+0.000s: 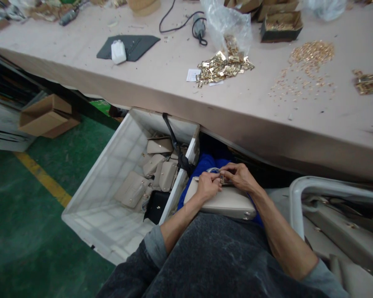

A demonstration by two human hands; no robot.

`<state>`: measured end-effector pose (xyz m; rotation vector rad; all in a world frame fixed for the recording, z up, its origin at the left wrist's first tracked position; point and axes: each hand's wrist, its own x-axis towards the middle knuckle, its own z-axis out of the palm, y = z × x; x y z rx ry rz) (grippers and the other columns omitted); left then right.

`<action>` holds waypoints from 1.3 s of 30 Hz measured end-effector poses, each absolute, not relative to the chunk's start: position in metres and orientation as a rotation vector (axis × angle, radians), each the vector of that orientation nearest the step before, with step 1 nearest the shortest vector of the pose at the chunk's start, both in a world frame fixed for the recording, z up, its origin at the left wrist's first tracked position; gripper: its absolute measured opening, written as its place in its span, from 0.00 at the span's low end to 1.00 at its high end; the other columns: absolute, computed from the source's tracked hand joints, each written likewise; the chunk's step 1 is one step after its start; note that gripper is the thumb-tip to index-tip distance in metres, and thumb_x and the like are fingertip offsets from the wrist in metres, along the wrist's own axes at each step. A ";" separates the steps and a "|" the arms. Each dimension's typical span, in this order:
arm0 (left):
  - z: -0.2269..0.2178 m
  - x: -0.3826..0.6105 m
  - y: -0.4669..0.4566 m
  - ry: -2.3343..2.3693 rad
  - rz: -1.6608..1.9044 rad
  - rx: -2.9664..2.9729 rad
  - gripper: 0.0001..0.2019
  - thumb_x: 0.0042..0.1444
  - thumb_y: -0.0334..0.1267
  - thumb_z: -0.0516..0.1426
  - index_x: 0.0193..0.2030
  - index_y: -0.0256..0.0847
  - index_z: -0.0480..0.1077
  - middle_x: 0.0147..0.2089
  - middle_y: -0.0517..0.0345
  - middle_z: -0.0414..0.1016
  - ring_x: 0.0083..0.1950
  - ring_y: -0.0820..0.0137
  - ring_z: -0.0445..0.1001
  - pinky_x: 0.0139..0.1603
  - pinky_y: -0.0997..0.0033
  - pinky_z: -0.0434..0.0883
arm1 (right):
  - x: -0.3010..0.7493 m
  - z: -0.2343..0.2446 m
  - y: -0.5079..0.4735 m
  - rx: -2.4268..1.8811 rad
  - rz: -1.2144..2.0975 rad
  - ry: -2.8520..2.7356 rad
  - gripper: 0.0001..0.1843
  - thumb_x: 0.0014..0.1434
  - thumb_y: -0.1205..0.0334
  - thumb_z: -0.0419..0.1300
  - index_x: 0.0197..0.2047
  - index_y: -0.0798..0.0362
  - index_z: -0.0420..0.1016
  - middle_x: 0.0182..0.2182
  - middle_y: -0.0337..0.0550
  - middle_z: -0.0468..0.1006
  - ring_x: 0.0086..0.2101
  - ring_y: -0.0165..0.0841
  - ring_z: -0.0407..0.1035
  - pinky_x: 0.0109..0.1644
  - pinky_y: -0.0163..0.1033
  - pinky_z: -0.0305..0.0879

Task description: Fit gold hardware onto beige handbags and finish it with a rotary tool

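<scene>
A beige handbag (pixel 226 203) lies across my lap on blue cloth (pixel 207 163), below the table's edge. My left hand (pixel 207 185) rests closed on the bag's top edge, fingers pinching at a small gold clasp (pixel 222 179). My right hand (pixel 240 176) is also closed, its fingertips pinched on the same clasp from the right. Both hands touch the bag and meet at the clasp.
A white plastic crate (pixel 96 203) at my left holds several beige bags (pixel 133 188) and a black one (pixel 157 205). The pink table (pixel 267 111) carries gold metal fittings (pixel 222 66), small gold studs (pixel 311 54), a plastic bag (pixel 226 20) and a white bottle (pixel 118 51). Another crate (pixel 301 194) stands right.
</scene>
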<state>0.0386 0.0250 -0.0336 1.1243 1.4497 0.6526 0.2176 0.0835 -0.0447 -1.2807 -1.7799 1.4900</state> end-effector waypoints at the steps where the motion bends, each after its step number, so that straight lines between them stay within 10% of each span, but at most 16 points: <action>1: -0.036 0.037 0.025 1.416 0.660 1.065 0.12 0.60 0.29 0.56 0.40 0.34 0.83 0.28 0.55 0.79 0.28 0.69 0.80 0.28 0.76 0.72 | 0.218 -0.045 0.083 -1.275 1.499 -1.777 0.17 0.63 0.48 0.65 0.41 0.53 0.87 0.35 0.47 0.81 0.33 0.37 0.72 0.38 0.40 0.66; 39: -0.051 0.037 0.023 1.398 0.766 0.867 0.13 0.54 0.23 0.58 0.42 0.30 0.84 0.25 0.54 0.78 0.22 0.74 0.75 0.21 0.81 0.71 | 0.221 -0.043 0.074 -1.158 1.605 -1.668 0.12 0.59 0.54 0.69 0.39 0.51 0.89 0.39 0.49 0.81 0.39 0.39 0.74 0.44 0.42 0.69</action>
